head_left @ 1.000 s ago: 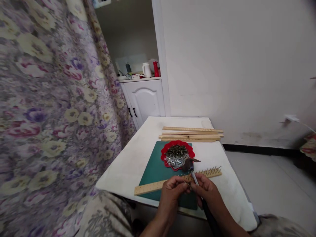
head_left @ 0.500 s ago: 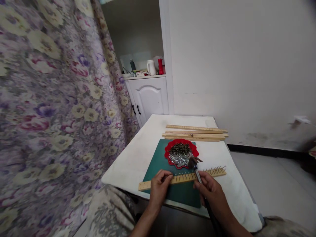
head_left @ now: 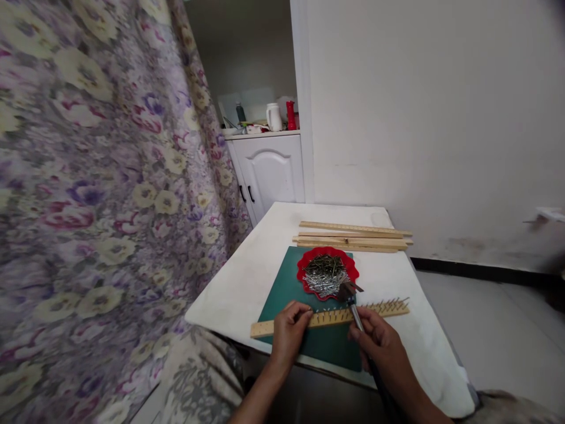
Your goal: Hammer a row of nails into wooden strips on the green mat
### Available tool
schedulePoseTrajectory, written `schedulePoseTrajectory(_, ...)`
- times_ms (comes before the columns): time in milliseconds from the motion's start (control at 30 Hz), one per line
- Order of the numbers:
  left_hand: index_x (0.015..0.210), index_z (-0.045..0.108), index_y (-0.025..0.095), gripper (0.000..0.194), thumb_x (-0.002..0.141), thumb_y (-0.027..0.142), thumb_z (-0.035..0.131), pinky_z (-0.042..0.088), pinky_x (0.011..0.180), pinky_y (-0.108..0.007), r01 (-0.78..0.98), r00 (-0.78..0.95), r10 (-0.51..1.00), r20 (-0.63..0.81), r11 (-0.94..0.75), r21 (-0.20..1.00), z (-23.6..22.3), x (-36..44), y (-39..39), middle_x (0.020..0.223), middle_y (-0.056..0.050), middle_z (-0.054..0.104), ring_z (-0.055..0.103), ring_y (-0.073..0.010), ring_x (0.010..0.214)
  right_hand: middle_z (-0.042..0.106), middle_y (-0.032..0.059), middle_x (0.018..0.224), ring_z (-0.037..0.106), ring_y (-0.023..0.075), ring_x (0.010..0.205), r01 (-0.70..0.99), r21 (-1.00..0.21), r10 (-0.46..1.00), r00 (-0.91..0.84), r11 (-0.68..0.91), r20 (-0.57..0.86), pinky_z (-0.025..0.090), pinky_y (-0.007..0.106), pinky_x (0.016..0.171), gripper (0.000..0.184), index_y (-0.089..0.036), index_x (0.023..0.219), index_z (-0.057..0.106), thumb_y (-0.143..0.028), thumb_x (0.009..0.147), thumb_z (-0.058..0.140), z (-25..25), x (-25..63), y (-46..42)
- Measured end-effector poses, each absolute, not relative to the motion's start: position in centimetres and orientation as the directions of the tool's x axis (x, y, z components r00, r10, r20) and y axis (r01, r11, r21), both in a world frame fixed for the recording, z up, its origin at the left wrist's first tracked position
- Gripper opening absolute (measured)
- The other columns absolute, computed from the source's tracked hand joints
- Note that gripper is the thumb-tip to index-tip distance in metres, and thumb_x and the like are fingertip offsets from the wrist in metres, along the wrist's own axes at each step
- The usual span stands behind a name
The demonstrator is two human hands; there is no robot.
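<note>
My left hand point(head_left: 289, 331) is closed in a pinch at the top face of a narrow wooden strip point(head_left: 263, 328), its fingertips around a nail that is mostly hidden. A row of nails stands upright or leaning along the strip from those fingertips to its right end. My right hand point(head_left: 383, 341) grips a hammer point(head_left: 355, 316) by its shaft, with the head raised above the strip, near the rim of the red dish. The strip lies across a green mat point(head_left: 282, 288). Behind it, the scalloped red dish point(head_left: 355, 272) holds a pile of nails point(head_left: 326, 274), some dark and some silvery.
More wooden strips point(head_left: 353, 241) lie at the back of the white-covered table point(head_left: 229, 288). A floral curtain point(head_left: 132, 235) hangs on the left. Beyond the table stand a white cabinet point(head_left: 273, 176) with a white jug point(head_left: 274, 118) on top, and a plain wall point(head_left: 419, 118).
The whole view has shifted slightly, so everything appears a little further right. Both hands keep nearly the same place over the strip, and the hammer stays raised.
</note>
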State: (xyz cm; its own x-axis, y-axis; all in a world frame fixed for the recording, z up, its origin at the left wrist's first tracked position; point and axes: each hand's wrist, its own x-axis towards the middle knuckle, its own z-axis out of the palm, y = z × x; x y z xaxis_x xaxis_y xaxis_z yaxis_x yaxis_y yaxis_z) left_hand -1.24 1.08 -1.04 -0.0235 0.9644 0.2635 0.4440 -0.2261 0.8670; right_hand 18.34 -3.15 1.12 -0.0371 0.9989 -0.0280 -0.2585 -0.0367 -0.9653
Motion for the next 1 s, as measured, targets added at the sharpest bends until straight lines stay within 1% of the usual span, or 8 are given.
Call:
schedulePoseTrajectory(200,0.068,0.064,0.018,0.016,0.079,0.027,0.056,0.040,0.064,-0.024,0.459,-0.022,0.963,0.267,-0.227,0.859,-0.9,-1.3,0.9,0.070,-0.001,0.060,0.057,-0.0163,0.069,0.060,-0.0048,0.065,0.037,0.0040,0.034,-0.251,-0.967,0.998,-0.051,-0.049,-0.038,0.030,0.015,0.031,0.035,-0.020,0.104,0.056,-0.038,0.077,0.068,0.7,18.4,-3.1)
schedulePoseTrajectory(333,0.069,0.064,0.018,0.017,0.080,0.026,0.054,0.041,0.064,-0.024,0.481,-0.001,0.959,0.284,-0.249,0.841,-1.0,-1.3,0.8,0.071,-0.001,0.060,0.057,-0.0163,0.069,0.058,-0.0057,0.066,0.037,0.0029,0.034,-0.251,-0.967,0.997,-0.075,-0.048,-0.030,0.031,0.014,0.031,0.033,-0.021,0.104,0.055,-0.037,0.078,0.067,0.8,18.3,-3.3)
schedulePoseTrajectory(500,0.069,0.064,0.018,0.015,0.080,0.024,0.054,0.040,0.063,-0.024,0.499,0.008,0.959,0.282,-0.248,0.830,-1.1,-1.3,0.8,0.070,0.000,0.059,0.057,-0.0155,0.067,0.057,-0.0068,0.065,0.034,0.0013,0.031,-0.252,-0.964,0.981,-0.189,-0.086,-0.038,0.027,0.013,0.030,0.032,-0.021,0.104,0.056,-0.036,0.078,0.067,1.6,17.5,-3.6)
schedulePoseTrajectory(600,0.066,0.062,0.018,0.016,0.078,0.024,0.055,0.039,0.061,-0.023,0.493,0.005,0.958,0.287,-0.252,0.833,-1.3,-1.4,0.9,0.067,0.001,0.057,0.056,-0.0149,0.066,0.060,-0.0056,0.066,0.037,0.0012,0.030,-0.229,-0.969,0.958,-0.286,-0.092,-0.023,0.026,0.013,0.031,0.028,-0.021,0.104,0.057,-0.033,0.080,0.065,2.1,16.4,-3.8)
schedulePoseTrajectory(667,0.064,0.060,0.018,0.016,0.078,0.023,0.054,0.038,0.059,-0.022,0.494,0.001,0.958,0.286,-0.249,0.833,-1.5,-1.5,0.9,0.065,0.001,0.055,0.054,-0.0141,0.064,0.061,-0.0049,0.066,0.038,0.0017,0.030,-0.215,-0.973,0.949,-0.316,-0.089,-0.017,0.027,0.014,0.031,0.028,-0.021,0.104,0.057,-0.033,0.081,0.063,2.5,15.7,-3.9)
schedulePoseTrajectory(867,0.061,0.058,0.017,0.017,0.076,0.020,0.053,0.035,0.056,-0.021,0.491,-0.010,0.959,0.284,-0.242,0.837,-1.8,-1.5,0.9,0.063,0.002,0.051,0.050,-0.0124,0.060,0.059,-0.0058,0.065,0.037,0.0034,0.032,-0.149,-0.985,0.955,-0.294,-0.089,-0.042,0.029,0.015,0.031,0.026,-0.022,0.106,0.057,-0.032,0.082,0.060,3.1,14.5,-4.2)
schedulePoseTrajectory(933,0.060,0.058,0.017,0.017,0.076,0.017,0.052,0.034,0.056,-0.021,0.481,-0.015,0.956,0.292,-0.249,0.841,-1.8,-1.5,0.9,0.062,0.003,0.050,0.049,-0.0120,0.059,0.061,-0.0046,0.067,0.046,0.0064,0.040,-0.133,-0.989,0.955,-0.297,-0.066,-0.023,0.035,0.015,0.034,0.025,-0.023,0.106,0.058,-0.028,0.082,0.061,2.9,14.5,-4.1)
schedulePoseTrajectory(1000,0.061,0.058,0.018,0.017,0.077,0.016,0.051,0.034,0.057,-0.021,0.475,-0.008,0.954,0.299,-0.259,0.841,-1.8,-1.5,0.8,0.063,0.003,0.050,0.050,-0.0119,0.061,0.062,-0.0028,0.071,0.056,0.0113,0.055,-0.125,-0.992,0.956,-0.292,-0.019,0.019,0.042,0.016,0.042,0.025,-0.023,0.106,0.059,-0.024,0.081,0.062,2.6,14.5,-4.1)
